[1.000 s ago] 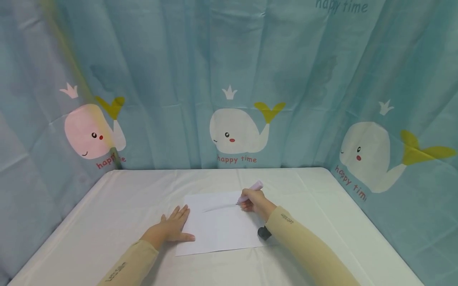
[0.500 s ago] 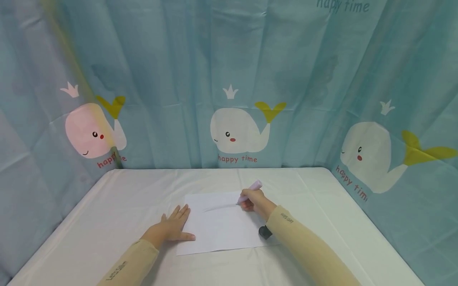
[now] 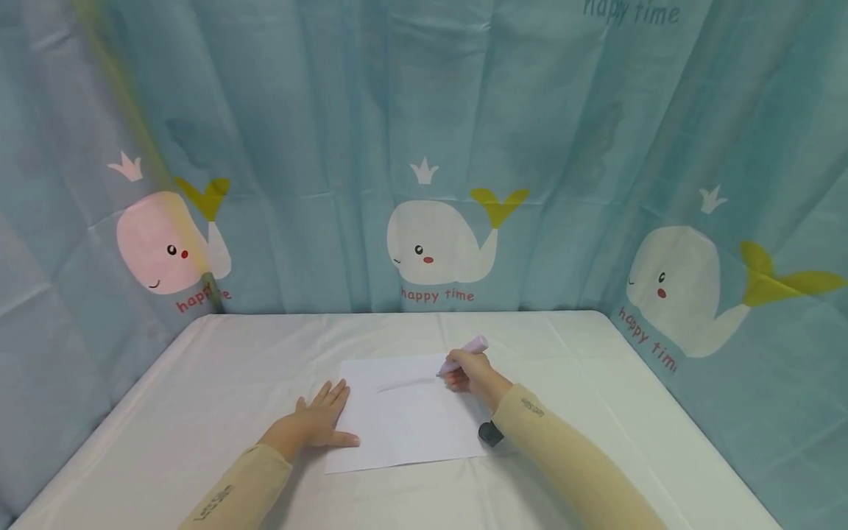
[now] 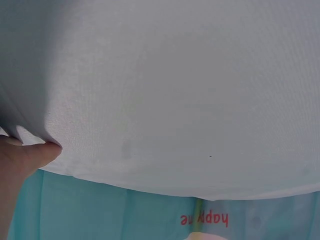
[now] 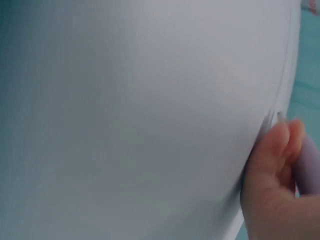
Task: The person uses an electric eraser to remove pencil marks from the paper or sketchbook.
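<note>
A white sheet of paper (image 3: 404,427) lies on the white-covered table. My left hand (image 3: 311,425) rests spread over the paper's left edge, fingers straight and thumb out to the side. Near the upper right of the sheet, my right hand (image 3: 473,374) grips a light purple marker (image 3: 476,344), its tip pointing down and left at the paper. Whether the tip touches cannot be told. Faint grey strokes (image 3: 403,385) run from the sheet's left-middle towards the tip. In the right wrist view, thumb and fingers pinch the marker (image 5: 307,167).
A small black object (image 3: 490,433) sits by the right sleeve, over the paper's lower right part. The white tablecloth (image 3: 252,368) spreads around the sheet. Behind the table hangs a blue curtain (image 3: 305,147) printed with whales.
The marker tip has shifted very slightly up, and the strokes show a little more clearly beside it. My left hand stays in place on the paper.
</note>
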`<state>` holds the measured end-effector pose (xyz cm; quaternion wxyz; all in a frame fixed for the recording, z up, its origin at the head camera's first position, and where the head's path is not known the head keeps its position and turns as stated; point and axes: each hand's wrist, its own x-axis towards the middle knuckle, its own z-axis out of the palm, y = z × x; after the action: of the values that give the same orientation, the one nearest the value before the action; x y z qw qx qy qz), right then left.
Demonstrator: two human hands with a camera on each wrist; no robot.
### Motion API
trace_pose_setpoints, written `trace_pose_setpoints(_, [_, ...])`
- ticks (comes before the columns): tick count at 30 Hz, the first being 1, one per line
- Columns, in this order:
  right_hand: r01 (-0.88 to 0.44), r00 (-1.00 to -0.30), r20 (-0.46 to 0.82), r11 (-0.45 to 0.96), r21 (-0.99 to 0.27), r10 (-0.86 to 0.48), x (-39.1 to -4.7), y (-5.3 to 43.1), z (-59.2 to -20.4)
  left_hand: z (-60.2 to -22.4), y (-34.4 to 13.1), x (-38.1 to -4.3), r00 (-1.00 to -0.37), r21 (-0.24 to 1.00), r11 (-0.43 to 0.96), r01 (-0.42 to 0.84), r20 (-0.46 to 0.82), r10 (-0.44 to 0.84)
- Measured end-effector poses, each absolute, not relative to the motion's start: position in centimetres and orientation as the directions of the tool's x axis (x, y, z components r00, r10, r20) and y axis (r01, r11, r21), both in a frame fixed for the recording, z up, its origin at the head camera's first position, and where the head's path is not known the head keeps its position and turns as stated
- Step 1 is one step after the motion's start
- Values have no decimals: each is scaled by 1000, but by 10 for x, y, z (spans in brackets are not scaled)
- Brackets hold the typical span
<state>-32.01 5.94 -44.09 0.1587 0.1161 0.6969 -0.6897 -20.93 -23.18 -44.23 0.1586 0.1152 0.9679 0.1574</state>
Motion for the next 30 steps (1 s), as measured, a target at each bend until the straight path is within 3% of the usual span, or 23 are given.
trace_pose_setpoints(30, [398,-915,-399,20,-917,-66,-319,56,-444,-442,-230,-208,-935,324,929,176,-239,260])
